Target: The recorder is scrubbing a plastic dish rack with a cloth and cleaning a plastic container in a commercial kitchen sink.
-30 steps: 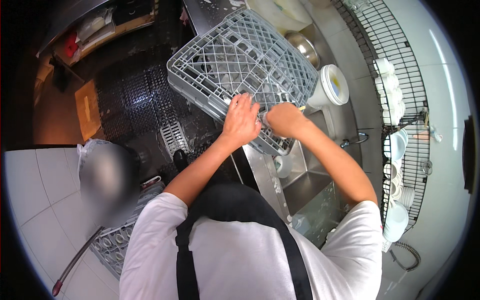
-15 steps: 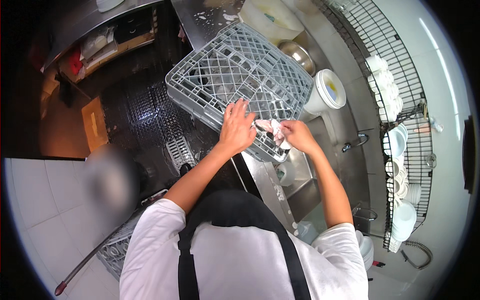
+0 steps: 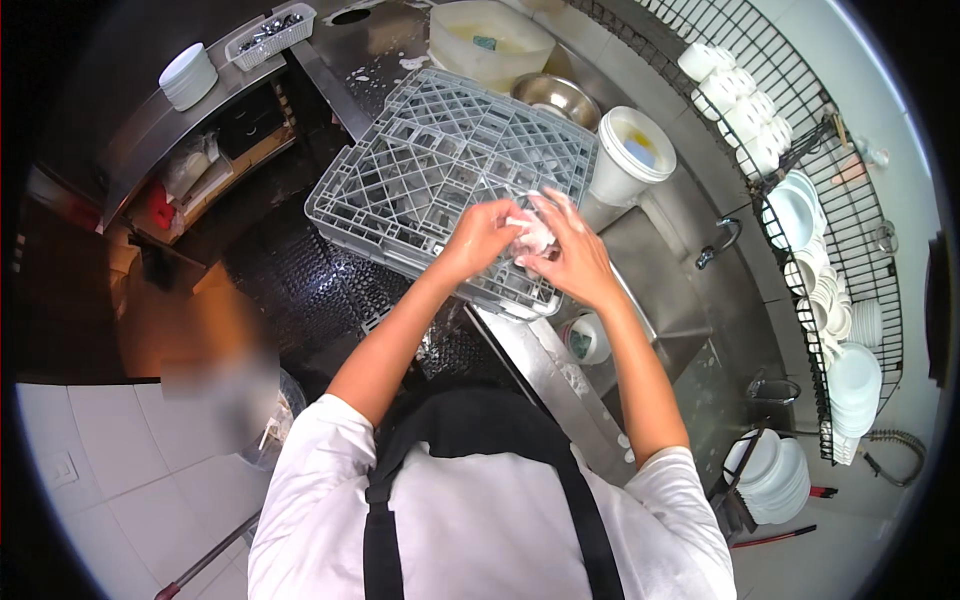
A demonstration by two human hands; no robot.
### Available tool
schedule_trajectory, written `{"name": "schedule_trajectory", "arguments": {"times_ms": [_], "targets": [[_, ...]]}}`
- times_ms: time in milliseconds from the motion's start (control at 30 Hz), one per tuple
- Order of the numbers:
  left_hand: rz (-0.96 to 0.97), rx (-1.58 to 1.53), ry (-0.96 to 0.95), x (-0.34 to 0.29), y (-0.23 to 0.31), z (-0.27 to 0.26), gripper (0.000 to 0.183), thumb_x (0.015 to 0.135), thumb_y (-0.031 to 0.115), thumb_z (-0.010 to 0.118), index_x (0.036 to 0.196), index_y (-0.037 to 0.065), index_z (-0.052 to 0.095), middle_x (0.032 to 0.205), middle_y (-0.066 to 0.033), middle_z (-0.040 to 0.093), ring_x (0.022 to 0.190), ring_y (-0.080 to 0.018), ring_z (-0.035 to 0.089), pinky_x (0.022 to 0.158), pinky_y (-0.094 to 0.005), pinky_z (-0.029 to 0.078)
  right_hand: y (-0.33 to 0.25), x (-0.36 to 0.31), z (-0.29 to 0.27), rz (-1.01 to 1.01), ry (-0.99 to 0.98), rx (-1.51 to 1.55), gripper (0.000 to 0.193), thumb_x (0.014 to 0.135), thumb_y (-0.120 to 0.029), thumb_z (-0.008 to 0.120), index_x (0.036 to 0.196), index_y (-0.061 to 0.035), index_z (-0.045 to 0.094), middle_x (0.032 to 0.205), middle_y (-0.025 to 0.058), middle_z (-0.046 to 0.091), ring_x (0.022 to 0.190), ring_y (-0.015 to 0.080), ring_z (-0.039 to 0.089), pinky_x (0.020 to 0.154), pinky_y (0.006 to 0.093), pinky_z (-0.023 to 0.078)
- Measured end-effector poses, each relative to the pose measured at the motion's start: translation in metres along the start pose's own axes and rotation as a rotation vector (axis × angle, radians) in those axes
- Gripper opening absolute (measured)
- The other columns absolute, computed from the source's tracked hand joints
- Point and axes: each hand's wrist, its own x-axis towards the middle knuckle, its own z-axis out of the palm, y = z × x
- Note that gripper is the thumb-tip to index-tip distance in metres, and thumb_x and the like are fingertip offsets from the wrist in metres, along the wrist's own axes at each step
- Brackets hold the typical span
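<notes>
A grey plastic dish rack (image 3: 400,190) with a lattice top lies in front of me, with clear glassware showing faintly through it. Over its near right part, my left hand (image 3: 482,238) pinches a pinkish-white cloth (image 3: 535,236). My right hand (image 3: 580,250) curves around the cloth from the other side, thumb and fingers spread wide about what looks like a clear drinking glass (image 3: 508,188). The glass's outline is faint against the lattice, and the cloth seems bunched in or against it.
Beyond the rack stand a pale plastic tub (image 3: 490,45), a metal bowl (image 3: 556,98) and a white bucket (image 3: 636,150). A steel sink (image 3: 650,270) with a tap (image 3: 718,243) lies right. White dishes fill a wire wall shelf (image 3: 800,110). Another person, blurred, is at left.
My left hand has left the rack's edge and now pinches the cloth. My right hand has turned and opened wider around it. The view has shifted, showing more counter at far left.
</notes>
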Motion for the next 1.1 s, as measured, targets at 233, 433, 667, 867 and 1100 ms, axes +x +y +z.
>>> {"name": "schedule_trajectory", "arguments": {"times_ms": [233,433,667,867,1100], "targets": [[0.105,-0.105,0.08,0.03,0.023,-0.034,0.011,0.091,-0.001,0.071,0.101,-0.006,0.074,0.09,-0.0092,0.077,0.08,-0.0114,0.071,0.072,-0.026,0.057,0.036,0.036,-0.003,0.186,-0.235,0.343,0.025,0.089,-0.016,0.069,0.112,-0.0085,0.07,0.092,0.0169,0.074,0.084,0.0325,0.074,0.075,0.0424,0.055],[0.08,-0.3,0.126,0.028,-0.006,-0.04,0.013,0.092,-0.001,0.07,0.103,-0.006,0.074,0.092,-0.0098,0.077,0.08,-0.013,0.072,0.073,-0.0272,0.06,0.042,0.037,0.015,0.145,-0.222,0.37,0.033,0.092,-0.011,0.069,0.123,0.0017,0.066,0.096,0.0116,0.073,0.088,0.0172,0.068,0.082,0.0352,0.054],[-0.021,0.015,0.198,-0.003,-0.034,-0.049,0.008,0.092,0.005,0.074,0.098,-0.001,0.076,0.097,-0.0101,0.077,0.089,-0.0186,0.074,0.077,-0.0351,0.058,0.002,0.043,0.015,0.004,-0.335,-0.071,0.025,0.093,-0.013,0.064,0.11,0.0032,0.073,0.098,0.0228,0.075,0.091,0.0373,0.074,0.079,0.0448,0.056],[0.383,1.036,0.369,-0.03,-0.064,-0.058,0.019,0.082,0.022,0.076,0.076,0.004,0.072,0.082,-0.0127,0.071,0.086,-0.0305,0.066,0.09,-0.044,0.048,-0.01,0.059,0.055,-0.19,-0.542,-0.496,0.01,0.077,-0.013,0.071,0.079,-0.0047,0.076,0.077,0.0204,0.073,0.076,0.0383,0.073,0.073,0.0484,0.058],[0.403,0.989,0.437,-0.032,-0.07,-0.055,0.017,0.083,0.015,0.071,0.07,0.005,0.069,0.077,-0.0126,0.069,0.087,-0.0302,0.066,0.091,-0.0449,0.047,-0.028,0.082,0.078,-0.239,-0.581,-0.474,0.008,0.072,-0.01,0.073,0.078,-0.0047,0.076,0.079,0.0205,0.074,0.078,0.0379,0.074,0.072,0.0479,0.059]]}}
